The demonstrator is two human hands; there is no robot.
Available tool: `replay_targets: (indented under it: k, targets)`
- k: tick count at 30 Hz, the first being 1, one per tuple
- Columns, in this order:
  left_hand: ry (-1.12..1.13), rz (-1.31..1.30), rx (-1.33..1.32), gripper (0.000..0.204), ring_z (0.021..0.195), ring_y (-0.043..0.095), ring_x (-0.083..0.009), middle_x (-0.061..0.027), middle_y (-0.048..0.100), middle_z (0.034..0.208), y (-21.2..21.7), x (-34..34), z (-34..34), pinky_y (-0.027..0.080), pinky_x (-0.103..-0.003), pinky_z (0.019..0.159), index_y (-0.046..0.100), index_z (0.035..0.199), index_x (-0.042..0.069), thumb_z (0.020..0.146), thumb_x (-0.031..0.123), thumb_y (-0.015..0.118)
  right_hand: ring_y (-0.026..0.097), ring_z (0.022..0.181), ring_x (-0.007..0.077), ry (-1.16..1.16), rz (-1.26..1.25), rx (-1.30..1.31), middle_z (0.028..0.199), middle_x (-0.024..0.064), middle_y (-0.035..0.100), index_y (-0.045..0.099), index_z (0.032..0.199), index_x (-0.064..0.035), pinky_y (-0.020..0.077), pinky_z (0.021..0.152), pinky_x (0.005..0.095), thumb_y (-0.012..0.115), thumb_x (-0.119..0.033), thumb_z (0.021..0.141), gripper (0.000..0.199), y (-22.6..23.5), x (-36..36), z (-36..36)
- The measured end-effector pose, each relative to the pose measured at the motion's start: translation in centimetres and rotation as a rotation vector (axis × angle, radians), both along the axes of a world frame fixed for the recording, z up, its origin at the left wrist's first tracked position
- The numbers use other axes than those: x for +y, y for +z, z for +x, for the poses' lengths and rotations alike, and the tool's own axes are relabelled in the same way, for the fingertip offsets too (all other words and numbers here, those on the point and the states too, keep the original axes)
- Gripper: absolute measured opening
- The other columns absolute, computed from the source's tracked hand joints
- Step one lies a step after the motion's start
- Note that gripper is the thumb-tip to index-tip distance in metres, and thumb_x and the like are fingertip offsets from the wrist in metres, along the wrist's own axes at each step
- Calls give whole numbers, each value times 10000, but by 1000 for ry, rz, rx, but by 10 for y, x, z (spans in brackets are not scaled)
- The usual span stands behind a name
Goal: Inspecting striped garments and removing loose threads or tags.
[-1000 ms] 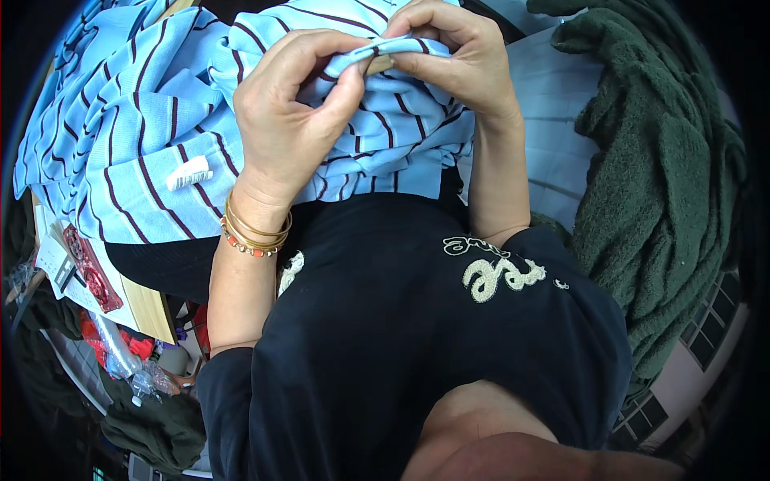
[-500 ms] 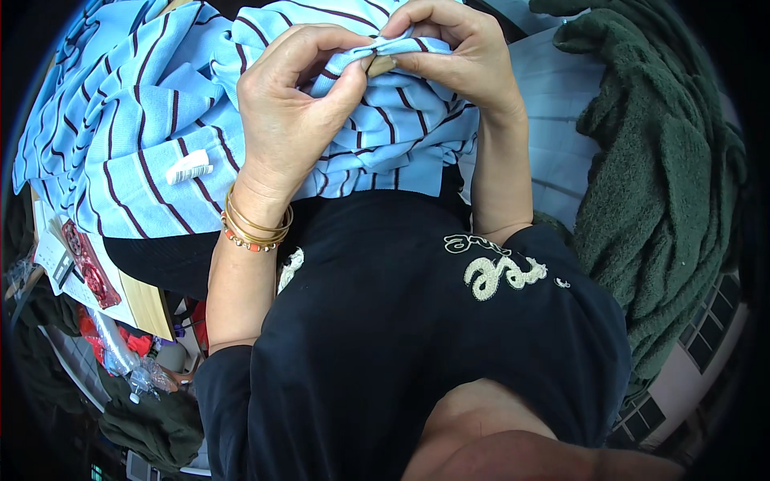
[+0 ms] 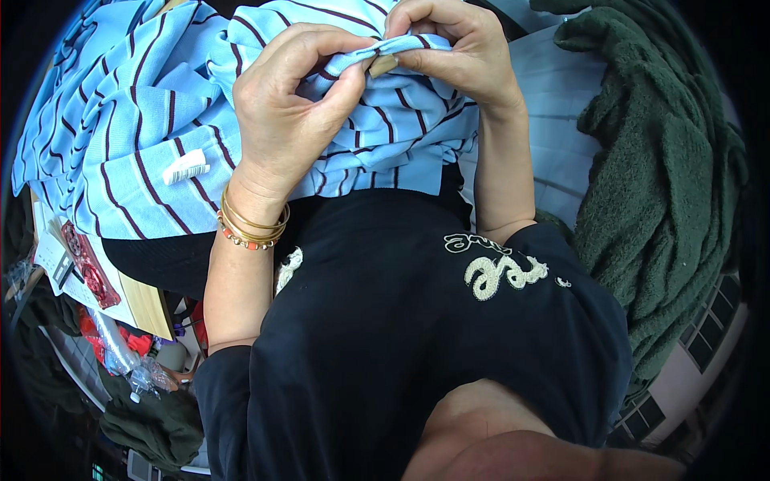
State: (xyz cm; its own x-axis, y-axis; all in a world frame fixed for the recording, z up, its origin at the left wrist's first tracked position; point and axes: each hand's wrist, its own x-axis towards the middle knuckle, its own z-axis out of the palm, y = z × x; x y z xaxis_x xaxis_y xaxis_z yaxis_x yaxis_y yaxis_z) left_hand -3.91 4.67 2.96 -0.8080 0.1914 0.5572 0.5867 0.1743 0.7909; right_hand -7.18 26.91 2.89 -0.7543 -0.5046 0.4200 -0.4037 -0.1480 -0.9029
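Light blue knit fabric with dark stripes (image 3: 152, 144) is spread over my lap and off to the left. At the top centre my left hand (image 3: 297, 88) pinches a folded edge of it between thumb and fingers. My right hand (image 3: 461, 52) grips the same fold a little to the right, fingertips close to the left ones. A small tan piece (image 3: 382, 66) shows just under the fold between my thumbs; its kind I cannot make out. A white tag with a barcode (image 3: 186, 167) lies on the fabric left of my left wrist.
Dark green fleecy cloth (image 3: 650, 184) hangs in a heap on the right, beside a pale surface (image 3: 553, 120). At the lower left are a wooden board edge (image 3: 148, 309), papers with a red patterned item (image 3: 88, 264), and a clear plastic wrapper (image 3: 116, 345).
My left hand has shifted slightly left, and the fold between my hands looks flatter. Both hands keep their pinch on the fabric.
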Motion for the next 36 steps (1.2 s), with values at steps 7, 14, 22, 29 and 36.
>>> replay_targets:
  k: [7, 14, 22, 29, 36]
  targets:
    - [45, -54, 52, 172, 704, 637, -142, -41, 668, 829, 0, -3, 4, 514, -244, 623, 734, 948, 44, 780, 38, 770, 596, 837, 91, -141, 193, -114, 919, 28, 662, 683, 995, 6, 469, 751, 233, 778, -15, 796, 222, 11, -6, 9]
    - [117, -88, 97, 157, 676, 614, -155, -50, 642, 813, -1, -8, -1, 503, -261, 607, 695, 947, 31, 795, 18, 730, 578, 827, 96, -143, 58, -102, 936, 30, 660, 692, 1019, 1, 462, 738, 233, 770, -23, 797, 236, 25, -19, 22]
    - [95, -307, -436, 152, 617, 637, -150, -84, 638, 841, 31, -19, 7, 493, -283, 594, 655, 964, -2, 858, 104, 631, 657, 881, 185, -272, 509, 263, 976, 67, 699, 735, 1102, -22, 514, 780, 301, 752, -54, 814, 290, 13, 21, 9]
    - [171, -703, -274, 263, 722, 672, -302, -136, 689, 886, 46, 14, -9, 524, -392, 652, 700, 975, 25, 889, 273, 712, 650, 849, 190, -266, 515, 247, 912, 68, 690, 741, 1026, -26, 506, 785, 303, 748, -27, 808, 218, 7, 16, 17]
    - [95, -749, -150, 239, 821, 692, -329, -139, 693, 950, 15, 27, -15, 552, -401, 714, 727, 992, 28, 846, 214, 763, 650, 813, 190, -275, 594, 243, 868, 54, 674, 733, 980, -28, 518, 738, 319, 794, -91, 778, 221, 13, 11, 29]
